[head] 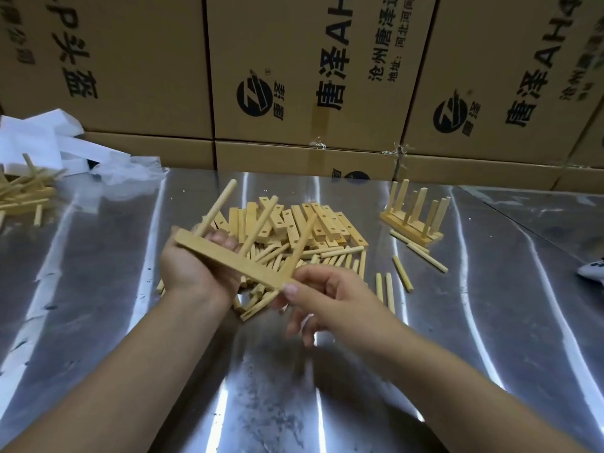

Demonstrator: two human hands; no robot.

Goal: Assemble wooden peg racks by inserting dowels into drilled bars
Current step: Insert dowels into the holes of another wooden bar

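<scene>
A shiny metal tabletop (pixel 327 387) runs back to stacked printed brown cardboard cartons (pixel 147 60), with a heap of pale drilled wooden bars and dowels (pixel 313 227) at its middle. Just in front of that heap, the left hand (pixel 196 266) grips a pale wooden bar bearing three dowels (pixel 228 259) from beneath. The right hand (pixel 323 295) pinches the bar's nearer end.

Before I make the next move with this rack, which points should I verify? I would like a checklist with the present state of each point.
1. Hold on the bar: the left hand grips its left end and the right hand pinches its right end: ok.
2. The three dowels stand in the bar: ok.
3. They are pushed in to full depth: cannot tell.
4. A hole is left free: cannot tell, the drilled face is turned away.
5. A supply of loose dowels lies near on the table: ok.
</scene>
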